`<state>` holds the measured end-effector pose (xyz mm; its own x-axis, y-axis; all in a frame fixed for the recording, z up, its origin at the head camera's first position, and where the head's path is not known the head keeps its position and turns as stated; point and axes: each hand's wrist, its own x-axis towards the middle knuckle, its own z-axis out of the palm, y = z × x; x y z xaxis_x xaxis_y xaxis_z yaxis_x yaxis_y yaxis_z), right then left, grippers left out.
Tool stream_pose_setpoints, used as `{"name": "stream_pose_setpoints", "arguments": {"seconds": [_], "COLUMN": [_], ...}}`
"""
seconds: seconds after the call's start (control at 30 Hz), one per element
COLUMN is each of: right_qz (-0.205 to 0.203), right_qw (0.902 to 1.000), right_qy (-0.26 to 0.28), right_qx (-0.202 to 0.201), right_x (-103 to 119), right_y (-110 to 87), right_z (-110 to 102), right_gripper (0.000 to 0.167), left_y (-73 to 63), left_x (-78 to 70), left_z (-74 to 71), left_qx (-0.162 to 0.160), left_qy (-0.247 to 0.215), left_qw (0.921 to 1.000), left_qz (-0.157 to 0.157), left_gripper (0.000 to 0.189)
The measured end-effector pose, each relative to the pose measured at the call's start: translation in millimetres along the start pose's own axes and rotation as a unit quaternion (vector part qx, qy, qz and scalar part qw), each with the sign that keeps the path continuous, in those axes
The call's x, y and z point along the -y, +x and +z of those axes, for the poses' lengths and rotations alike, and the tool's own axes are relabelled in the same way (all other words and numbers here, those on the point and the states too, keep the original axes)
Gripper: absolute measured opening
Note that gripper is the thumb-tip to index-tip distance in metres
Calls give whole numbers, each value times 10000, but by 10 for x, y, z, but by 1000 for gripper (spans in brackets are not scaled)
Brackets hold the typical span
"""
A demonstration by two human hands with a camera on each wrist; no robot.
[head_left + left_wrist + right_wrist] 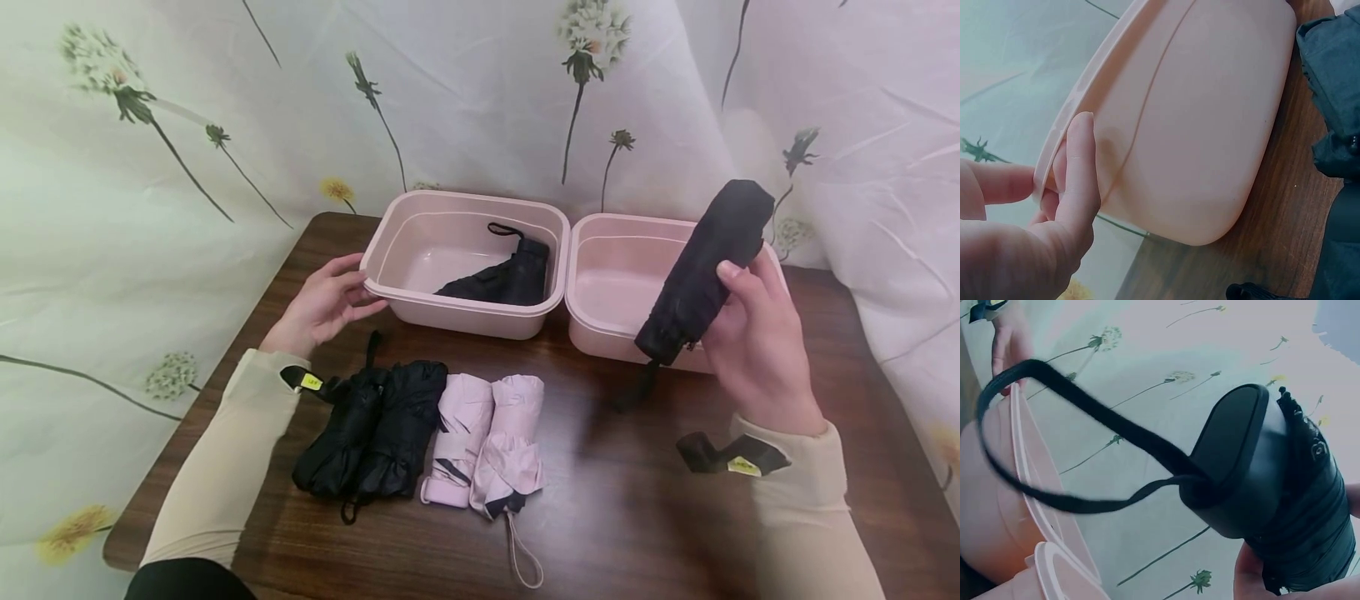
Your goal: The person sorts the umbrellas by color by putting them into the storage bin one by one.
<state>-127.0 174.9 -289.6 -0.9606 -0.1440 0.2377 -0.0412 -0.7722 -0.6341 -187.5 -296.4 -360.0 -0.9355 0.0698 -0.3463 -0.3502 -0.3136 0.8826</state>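
Note:
My right hand (757,333) grips a folded black umbrella (708,267), raised and tilted over the right pink plastic bin (615,333). In the right wrist view, the umbrella's flat handle end (1235,456) and its looped wrist strap (1079,403) face the camera. With thumb and fingers on either side of the rim, my left hand (322,304) pinches the left end of the left pink plastic bin (465,315). Inside that bin lies another folded black umbrella (525,271), its strap against the back wall. The left wrist view shows the rim (1075,94) between the fingers.
Two folded black umbrellas (401,425) lie side by side on the dark wooden table (600,500), in front of the left bin. Beside them are two folded pink umbrellas (513,433), one with a loop strap. A dandelion-print cloth (480,100) hangs behind the bins.

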Motion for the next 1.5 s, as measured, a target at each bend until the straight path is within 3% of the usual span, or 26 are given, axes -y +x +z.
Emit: {"name": "stream_pose_setpoints", "arguments": {"seconds": [0.23, 0.37, 0.57, 0.7, 0.97, 1.17, 1.37, 1.5], "right_qz": [36, 321, 821, 1039, 1485, 1625, 1656, 1626], "right_qw": [9987, 9972, 9962, 9945, 9886, 9847, 9839, 9838], "right_qy": [493, 603, 181, -132, -213, -550, -557, -655], "right_qx": [124, 299, 212, 66, 104, -294, -378, -374], "right_x": [-29, -49, -143, -232, -395, -569, -743, -848], "right_y": [102, 183, 284, 361, 527, 651, 748, 803], "right_z": [3, 37, 100, 144, 229, 298, 352, 396], "right_gripper": [34, 31, 39, 36, 32, 33, 40, 36], "left_y": [5, 21, 19, 12, 19, 14, -7, -6], "left_x": [2, 11, 15, 8, -5, -2, 20, 27], "left_z": [-14, -33, -42, -40, -27, -32, -17, -24], "left_qx": [19, 21, 9, -26, 20, 48, 6, 3], "left_qy": [-30, -59, 5, 47, 87, -7, 10, -16], "left_qw": [10000, 10000, 10000, 10000, 10000, 10000, 9999, 10000], "left_qz": [1, -5, 3, 7, 3, 29, 100, 87], "left_gripper": [53, 54, 56, 56, 55, 53, 51, 51]}}
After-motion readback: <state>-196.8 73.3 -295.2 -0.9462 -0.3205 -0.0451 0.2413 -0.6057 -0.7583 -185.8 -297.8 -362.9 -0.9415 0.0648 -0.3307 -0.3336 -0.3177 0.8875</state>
